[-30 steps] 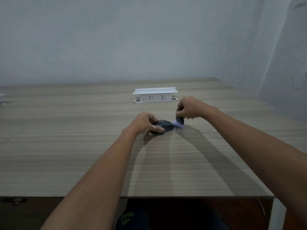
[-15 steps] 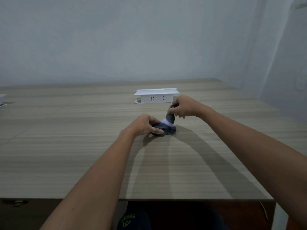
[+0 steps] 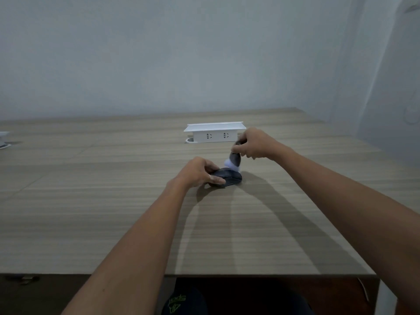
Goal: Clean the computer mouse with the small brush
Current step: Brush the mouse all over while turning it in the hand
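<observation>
A dark computer mouse (image 3: 229,177) lies on the wooden table (image 3: 113,201), a little beyond its middle. My left hand (image 3: 197,171) grips the mouse from its left side, thumb along the near edge. My right hand (image 3: 254,144) holds a small brush (image 3: 235,159) with a dark handle and pale bristles. The brush points down and to the left, its bristles at the far top of the mouse. Part of the handle is hidden in my fingers.
A white pop-up socket box (image 3: 214,133) stands on the table just behind my hands. Another white object (image 3: 4,139) pokes in at the far left edge. A wall runs close behind the table, and the table's right edge (image 3: 372,264) is near my right forearm.
My right hand has lifted the brush from low at the mouse's right end and carried it up and left, onto the top of the mouse. The left hand has stayed on the mouse.
</observation>
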Available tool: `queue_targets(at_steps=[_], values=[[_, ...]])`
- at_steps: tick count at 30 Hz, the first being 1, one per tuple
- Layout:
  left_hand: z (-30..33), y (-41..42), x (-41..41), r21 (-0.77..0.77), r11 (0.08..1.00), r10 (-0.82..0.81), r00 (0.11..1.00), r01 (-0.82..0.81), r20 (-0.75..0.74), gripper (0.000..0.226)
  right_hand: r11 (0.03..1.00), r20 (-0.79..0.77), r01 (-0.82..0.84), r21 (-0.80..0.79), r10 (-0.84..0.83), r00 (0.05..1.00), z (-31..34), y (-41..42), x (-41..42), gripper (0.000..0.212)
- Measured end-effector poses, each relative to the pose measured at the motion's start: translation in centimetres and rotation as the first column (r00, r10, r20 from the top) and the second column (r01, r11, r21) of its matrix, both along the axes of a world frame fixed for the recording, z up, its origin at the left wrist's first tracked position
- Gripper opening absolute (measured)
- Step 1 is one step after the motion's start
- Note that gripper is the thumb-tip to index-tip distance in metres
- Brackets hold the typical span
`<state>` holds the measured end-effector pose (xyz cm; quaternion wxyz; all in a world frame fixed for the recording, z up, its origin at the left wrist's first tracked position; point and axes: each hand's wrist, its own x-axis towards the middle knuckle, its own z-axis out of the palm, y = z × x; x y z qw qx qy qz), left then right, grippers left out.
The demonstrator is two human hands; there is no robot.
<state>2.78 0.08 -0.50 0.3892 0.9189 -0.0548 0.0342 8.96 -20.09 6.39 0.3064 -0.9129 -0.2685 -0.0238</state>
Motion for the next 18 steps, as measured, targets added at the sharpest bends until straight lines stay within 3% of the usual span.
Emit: queue_targets(at_steps=[2,6,10,12,15,18], values=[[0.0,0.0,0.0,0.004,1.0,0.005,1.0,-0.005,0.011,0.043,0.998,-0.049,-0.053,0.036,0.055,0.997,-0.2,0.2,-0.2,0.016],[0.0,-0.3,-0.1,0.011,1.0,0.019,1.0,-0.019,0.011,0.042,0.989,0.06,0.036,-0.141,-0.028,0.998,-0.4,-0.4,0.2,0.018],[-0.1,-0.3,-0.1,0.027,0.999,0.025,0.999,-0.026,0.024,0.042,0.997,-0.008,-0.068,0.024,0.069,0.998,-0.5,-0.5,-0.4,0.017],[0.0,-0.4,-0.1,0.04,0.999,0.021,0.999,-0.022,0.03,0.042,0.998,-0.028,-0.065,0.005,0.065,0.997,-0.9,-0.7,-0.4,0.018],[0.0,-0.5,-0.1,0.048,0.998,0.029,0.999,-0.03,0.031,0.041,0.994,0.073,0.036,-0.103,-0.029,0.997,-0.9,-1.4,0.1,0.018],[-0.1,-0.5,0.0,0.057,0.998,0.032,0.999,-0.034,0.033,0.04,0.999,0.021,-0.038,0.024,0.038,0.999,-0.7,-1.5,-0.3,0.017]])
